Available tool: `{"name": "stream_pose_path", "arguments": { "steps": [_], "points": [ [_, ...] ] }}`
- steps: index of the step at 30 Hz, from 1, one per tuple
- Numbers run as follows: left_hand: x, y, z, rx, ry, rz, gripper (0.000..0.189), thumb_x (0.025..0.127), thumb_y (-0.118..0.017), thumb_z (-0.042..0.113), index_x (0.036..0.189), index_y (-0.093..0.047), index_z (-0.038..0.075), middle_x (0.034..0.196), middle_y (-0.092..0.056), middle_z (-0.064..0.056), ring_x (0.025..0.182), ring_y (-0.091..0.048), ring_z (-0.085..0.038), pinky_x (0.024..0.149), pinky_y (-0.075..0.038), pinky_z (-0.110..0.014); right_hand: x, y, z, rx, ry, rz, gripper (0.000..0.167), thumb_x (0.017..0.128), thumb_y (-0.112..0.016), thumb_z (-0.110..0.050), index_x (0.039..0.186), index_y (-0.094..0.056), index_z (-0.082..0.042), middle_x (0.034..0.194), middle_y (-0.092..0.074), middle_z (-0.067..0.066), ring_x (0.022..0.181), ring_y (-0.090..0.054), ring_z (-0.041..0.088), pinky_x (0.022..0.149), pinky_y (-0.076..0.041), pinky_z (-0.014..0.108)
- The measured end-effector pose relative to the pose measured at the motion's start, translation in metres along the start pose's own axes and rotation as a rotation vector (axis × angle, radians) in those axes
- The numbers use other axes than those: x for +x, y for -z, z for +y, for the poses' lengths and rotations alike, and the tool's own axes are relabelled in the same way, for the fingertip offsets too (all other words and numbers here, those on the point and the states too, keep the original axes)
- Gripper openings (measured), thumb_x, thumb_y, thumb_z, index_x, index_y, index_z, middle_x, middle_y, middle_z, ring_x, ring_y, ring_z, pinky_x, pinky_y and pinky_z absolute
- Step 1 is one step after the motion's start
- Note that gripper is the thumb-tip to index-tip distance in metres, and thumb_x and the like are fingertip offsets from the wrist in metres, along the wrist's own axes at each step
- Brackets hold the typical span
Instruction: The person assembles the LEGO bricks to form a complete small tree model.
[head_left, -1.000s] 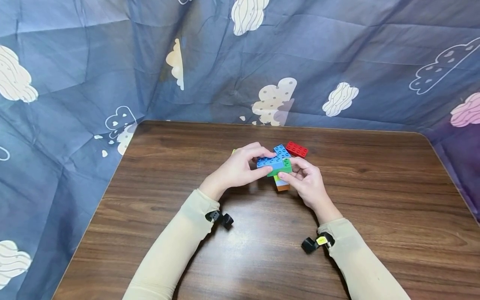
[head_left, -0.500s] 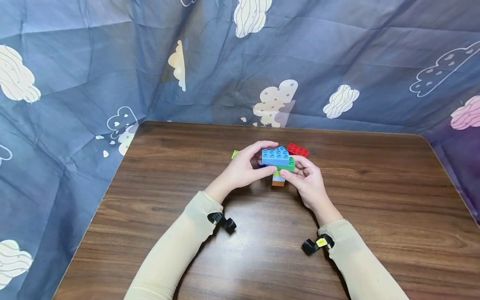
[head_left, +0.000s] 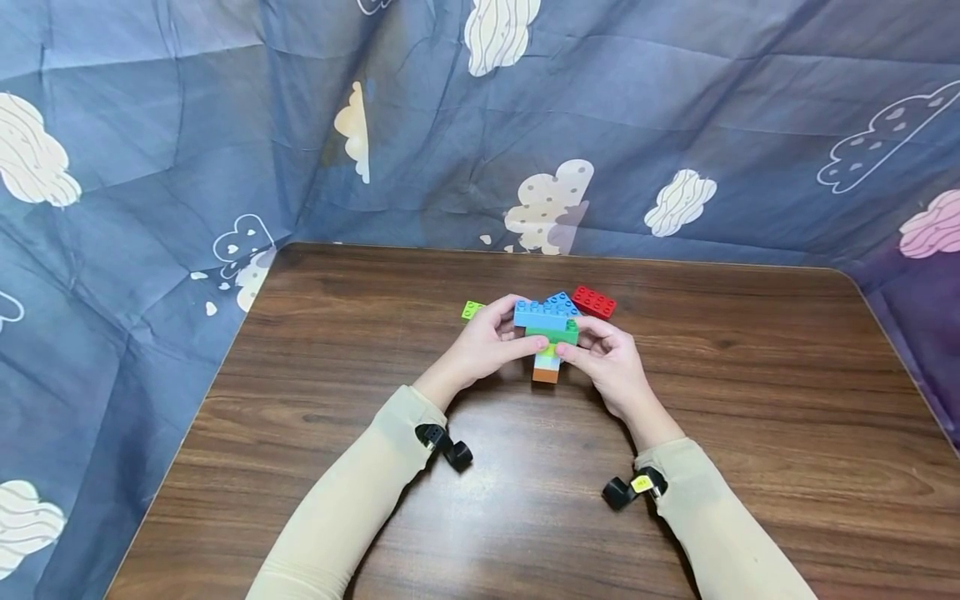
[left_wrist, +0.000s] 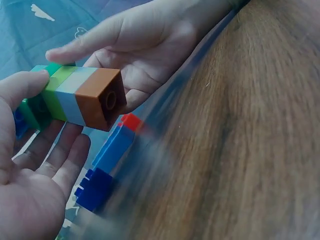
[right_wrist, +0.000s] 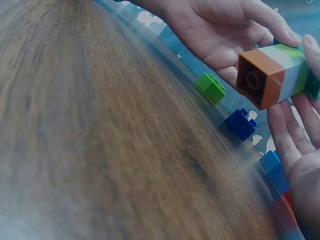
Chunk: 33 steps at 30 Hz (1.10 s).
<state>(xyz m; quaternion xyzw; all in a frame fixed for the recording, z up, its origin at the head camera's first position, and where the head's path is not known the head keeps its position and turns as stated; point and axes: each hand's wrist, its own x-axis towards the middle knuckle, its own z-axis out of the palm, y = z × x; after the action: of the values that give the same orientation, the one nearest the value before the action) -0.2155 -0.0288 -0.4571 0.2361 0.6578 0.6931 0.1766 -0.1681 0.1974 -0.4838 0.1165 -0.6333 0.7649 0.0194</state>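
Both hands hold one stack of toy building bricks above the table. On top is a blue brick, shifted left over a green brick. Below come a lime brick, a pale blue brick and an orange-brown brick, whose hollow underside faces both wrist cameras. My left hand grips the stack from the left, thumb across its near side by the green and lime bricks. From the right, my right hand pinches it, thumb near the lime brick and fingers behind the green one.
Behind the stack on the wooden table lie a red brick and another blue brick. A loose lime brick is beyond the left hand, with a dark blue brick nearby. Patterned cloth hangs behind.
The left fingers have come off the top of the blue brick, and the left thumb now sits lower on the near side. The stack has turned upright and shifted slightly left.
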Motion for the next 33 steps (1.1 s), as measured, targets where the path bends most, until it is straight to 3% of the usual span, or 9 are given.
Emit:
{"name": "stream_pose_path", "arguments": {
  "steps": [13,24,33],
  "points": [
    [-0.001,0.004,-0.010,-0.056,-0.002,0.008,0.048,0.094,-0.079,-0.008,0.138,-0.059,-0.006,0.125,-0.070,-0.014,0.102,-0.072,-0.015,0.090,-0.061,-0.027,0.000,0.000,0.001,-0.015,-0.008,-0.011,0.035,0.097,-0.074,0.014,0.124,-0.074,-0.008,0.104,-0.077,0.003,0.093,-0.074,0.012,0.080,-0.064,0.027],
    [-0.003,0.006,-0.014,0.005,-0.030,-0.019,0.044,0.095,-0.081,-0.004,0.134,-0.062,-0.006,0.117,-0.074,-0.011,0.091,-0.072,-0.011,0.083,-0.060,-0.024,0.000,-0.001,0.002,-0.028,-0.004,-0.044,0.036,0.093,-0.079,0.013,0.124,-0.074,-0.007,0.104,-0.076,0.004,0.094,-0.074,0.014,0.081,-0.065,0.030],
    [-0.003,0.008,-0.016,0.013,-0.019,-0.025,0.042,0.096,-0.079,-0.004,0.134,-0.061,-0.007,0.121,-0.073,-0.015,0.098,-0.074,-0.012,0.089,-0.063,-0.029,0.000,0.001,0.003,-0.050,-0.022,-0.056,0.036,0.093,-0.080,0.011,0.124,-0.074,-0.007,0.105,-0.075,0.005,0.094,-0.073,0.013,0.082,-0.065,0.029]
  ]
}}
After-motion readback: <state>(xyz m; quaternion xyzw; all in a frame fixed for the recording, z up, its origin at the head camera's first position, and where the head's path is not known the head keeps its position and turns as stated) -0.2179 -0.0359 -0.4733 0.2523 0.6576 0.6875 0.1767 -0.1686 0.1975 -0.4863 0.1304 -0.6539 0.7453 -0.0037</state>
